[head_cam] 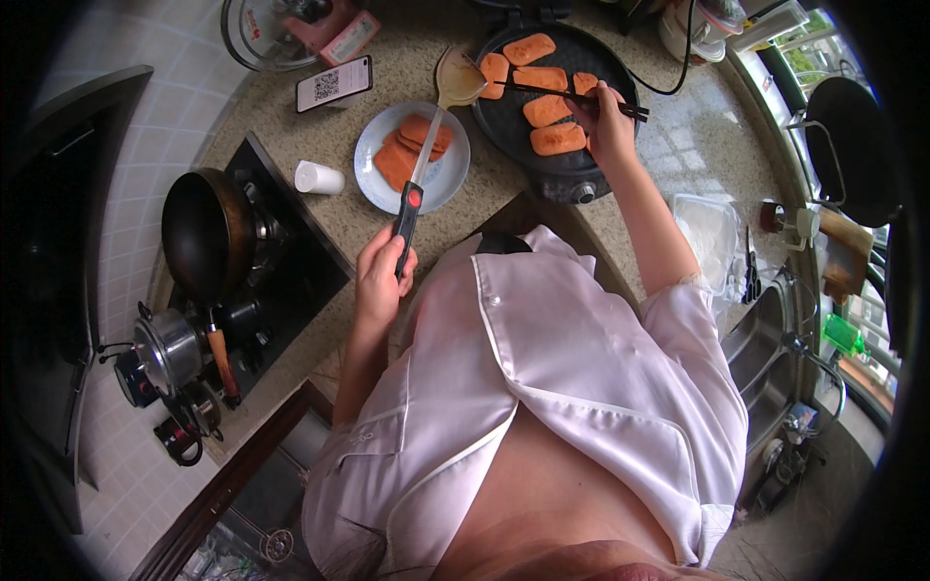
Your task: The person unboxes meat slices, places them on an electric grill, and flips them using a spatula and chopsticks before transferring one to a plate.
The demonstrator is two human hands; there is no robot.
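Observation:
My left hand (385, 272) grips the black handle of a long-handled turner (429, 149). The turner's broad head lies at the edge of a round black electric griddle (505, 141), and its shaft passes over a pale plate (370, 185). Stacked on that plate are several orange slices (394, 161), seemingly luncheon meat. My right hand (610, 123) holds dark chopsticks (538, 90), whose tips extend over the griddle towards its left side. Several thick orange slices (557, 139) with browned patches lie on the griddle; my right hand partly hides those at the right.
A phone (334, 84) leans left of the plate, near a white roll (320, 179). Further left, a wok (207, 236) and a pot (168, 352) stand at a black hob (290, 305). A plastic container (701, 240), scissors (751, 272) and a sink (759, 341) are at the right.

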